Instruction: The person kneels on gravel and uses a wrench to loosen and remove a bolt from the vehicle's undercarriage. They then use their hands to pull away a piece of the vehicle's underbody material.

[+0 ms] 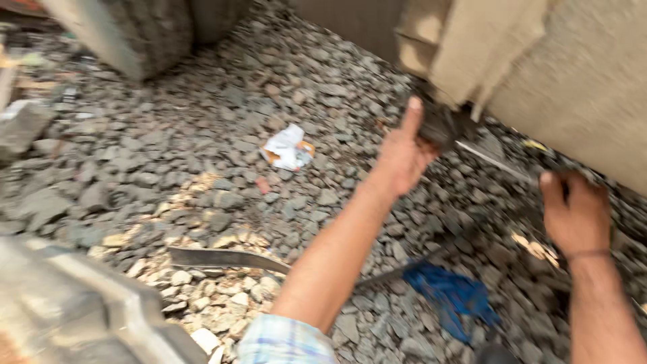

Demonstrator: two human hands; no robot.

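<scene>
Head view, looking down on a ground of grey crushed stone [202,155]. Left hand [403,156] reached forward and up, thumb raised, fingers curled round a dark lump, probably a stone [437,125], pressed close under the lower edge of a tan slab or board [579,87] at upper right; motion blur, so grip only likely. Right hand [575,212] lower and further right, closed into a fist about something thin and dark, perhaps a handle; too blurred to name. Thin pale rod or strip [495,162] running on a slant between the two hands, from beside the dark lump down toward the right fist, long axis upper-left to lower-right. Left hand the nearer to the lump, in touch with it; right hand well apart from it.

Elsewhere: curved metal blade [226,257] flat on the stones left of the left forearm, long axis roughly level; blue cloth [453,295] between the forearms; crumpled white-and-orange wrapper [288,148] further off.
</scene>
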